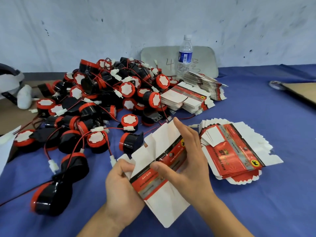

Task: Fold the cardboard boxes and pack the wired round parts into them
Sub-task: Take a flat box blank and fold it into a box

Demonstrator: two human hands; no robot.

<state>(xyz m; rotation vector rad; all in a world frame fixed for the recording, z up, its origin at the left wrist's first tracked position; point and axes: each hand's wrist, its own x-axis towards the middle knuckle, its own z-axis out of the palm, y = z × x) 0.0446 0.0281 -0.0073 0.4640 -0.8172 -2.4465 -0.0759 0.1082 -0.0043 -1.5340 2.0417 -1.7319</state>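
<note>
Here left hand [119, 183] and right hand [189, 159] grip a carton [165, 199], wired parts [127, 89] crowding left.

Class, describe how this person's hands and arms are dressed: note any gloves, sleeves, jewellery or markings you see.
The left hand and right hand are bare: no gloves, rings, watch or wristband show. The left forearm and right forearm are uncovered down to the picture's lower edge; no sleeve, tattoo or marking is visible.
</note>
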